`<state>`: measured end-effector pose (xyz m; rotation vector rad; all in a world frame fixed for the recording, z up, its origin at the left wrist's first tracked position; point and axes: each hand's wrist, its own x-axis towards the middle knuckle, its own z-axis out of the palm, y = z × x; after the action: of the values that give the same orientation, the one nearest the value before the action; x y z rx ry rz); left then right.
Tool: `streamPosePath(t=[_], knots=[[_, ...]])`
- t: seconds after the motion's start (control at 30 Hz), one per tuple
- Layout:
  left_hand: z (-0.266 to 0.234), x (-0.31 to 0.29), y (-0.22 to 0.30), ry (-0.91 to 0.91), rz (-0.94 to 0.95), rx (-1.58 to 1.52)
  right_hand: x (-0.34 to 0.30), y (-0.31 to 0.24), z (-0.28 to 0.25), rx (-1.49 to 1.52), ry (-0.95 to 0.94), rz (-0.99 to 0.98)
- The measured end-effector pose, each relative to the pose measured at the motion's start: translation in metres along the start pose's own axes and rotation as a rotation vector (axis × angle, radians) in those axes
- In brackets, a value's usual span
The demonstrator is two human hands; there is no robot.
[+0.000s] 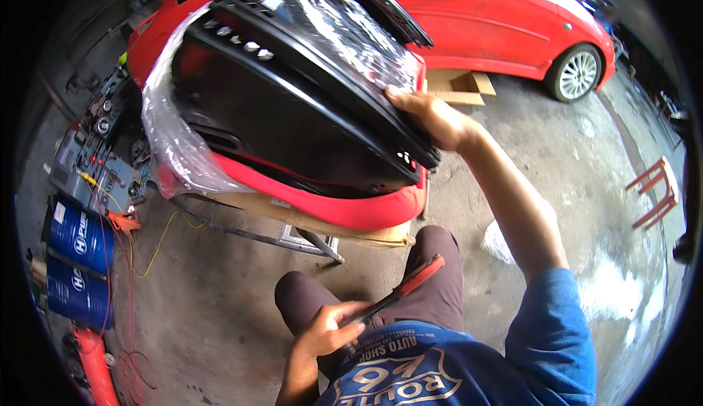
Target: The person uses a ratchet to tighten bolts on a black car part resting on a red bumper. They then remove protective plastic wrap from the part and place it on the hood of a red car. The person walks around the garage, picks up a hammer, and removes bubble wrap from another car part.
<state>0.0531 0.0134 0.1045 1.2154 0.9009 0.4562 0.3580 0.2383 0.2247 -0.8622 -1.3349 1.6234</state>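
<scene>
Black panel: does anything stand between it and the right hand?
Nothing visible: the right hand touches the right end of the black panel, though some of its fingers are hidden.

Metal-legged stand point(318, 245): a cardboard layer point(388, 235) on top, bearing a red, round-edged piece point(344, 212).
Red piece: carries a black car body panel point(271, 117), clear plastic wrap point(172, 142) along its left side.
Concrete floor point(512, 164): stand, red car point(469, 25), open cardboard box point(455, 98), blue drum point(77, 245), small red chair point(671, 184), crumpled whitish plastic point(498, 243).
</scene>
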Motion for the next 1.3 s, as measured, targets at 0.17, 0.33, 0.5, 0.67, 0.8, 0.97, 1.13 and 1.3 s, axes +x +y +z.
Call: streamPosePath(t=[0.17,0.33,0.5,0.67,0.8,0.97,1.13,1.3], knots=[[-0.038,-0.019,-0.021,-0.03,0.004,-0.139,0.005,0.019,0.019,-0.056,0.191,-0.146],[-0.065,0.001,-0.039,-0.124,0.023,-0.19,0.003,0.025,0.022,-0.331,0.358,-0.248],[-0.09,0.034,-0.042,-0.368,0.054,-0.182,-0.001,0.022,0.024,-0.506,0.378,-0.316],[-0.112,0.047,-0.036,-0.534,0.018,-0.096,0.006,0.023,0.021,-0.461,0.487,-0.235],[-0.116,0.059,-0.033,-0.572,-0.188,-0.112,0.01,0.027,0.018,-0.615,0.521,-0.386],[-0.09,0.085,-0.035,-0.614,-0.266,-0.104,0.008,0.028,0.024,-0.477,0.533,-0.293],[-0.052,0.11,-0.033,-0.532,-0.327,-0.145,0.006,0.027,0.035,-0.351,0.527,-0.283],[-0.008,0.15,-0.035,-0.36,-0.339,-0.11,-0.003,0.022,0.025,-0.439,0.365,-0.271]])
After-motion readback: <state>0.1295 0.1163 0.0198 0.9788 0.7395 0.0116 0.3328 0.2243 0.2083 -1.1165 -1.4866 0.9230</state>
